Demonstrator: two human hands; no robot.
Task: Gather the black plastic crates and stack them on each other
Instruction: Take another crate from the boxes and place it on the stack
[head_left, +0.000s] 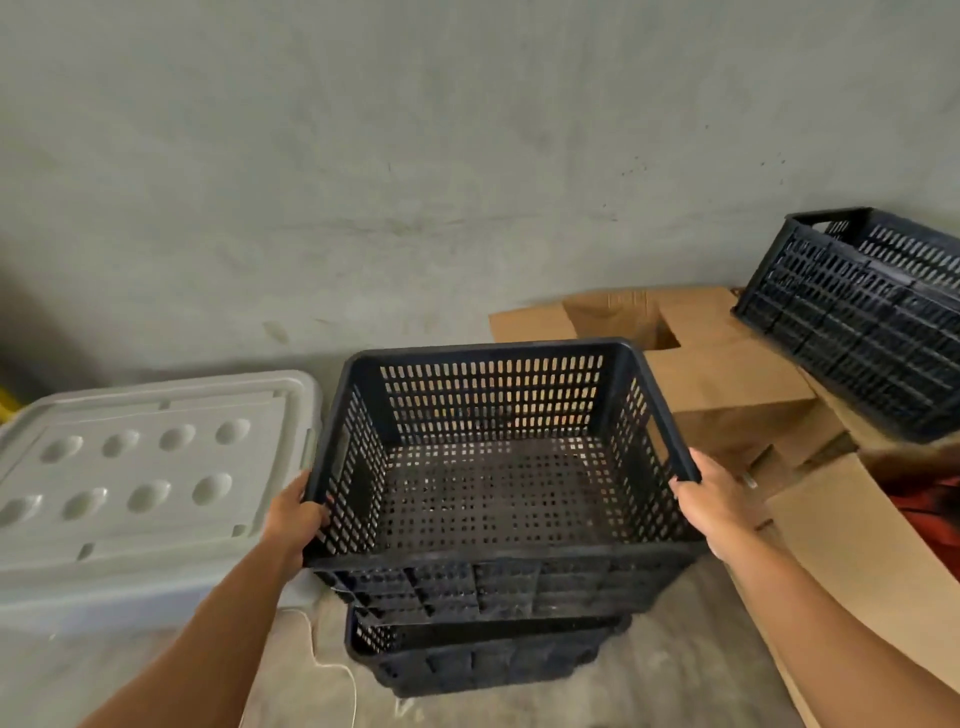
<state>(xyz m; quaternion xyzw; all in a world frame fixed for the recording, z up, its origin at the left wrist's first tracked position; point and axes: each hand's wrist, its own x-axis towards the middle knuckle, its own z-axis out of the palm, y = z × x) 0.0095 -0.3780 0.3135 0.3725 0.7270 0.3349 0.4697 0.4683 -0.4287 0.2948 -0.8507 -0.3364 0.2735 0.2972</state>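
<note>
Black slotted upper crate (498, 467) sits in your grip above a lower crate (483, 654) on the floor (649, 675). Grey lidded bin (140, 478) crowds its left side, cardboard boxes (727, 384) its right, where a third crate (862, 317) rests tilted. Your left hand (296, 517) and right hand (717, 499) clasp opposite rims, arms extended forward.

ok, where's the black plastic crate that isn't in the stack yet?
Head view, far right: the loose black plastic crate sits tilted on the brown cardboard boxes against the grey concrete wall, behind and right of the right hand.
</note>
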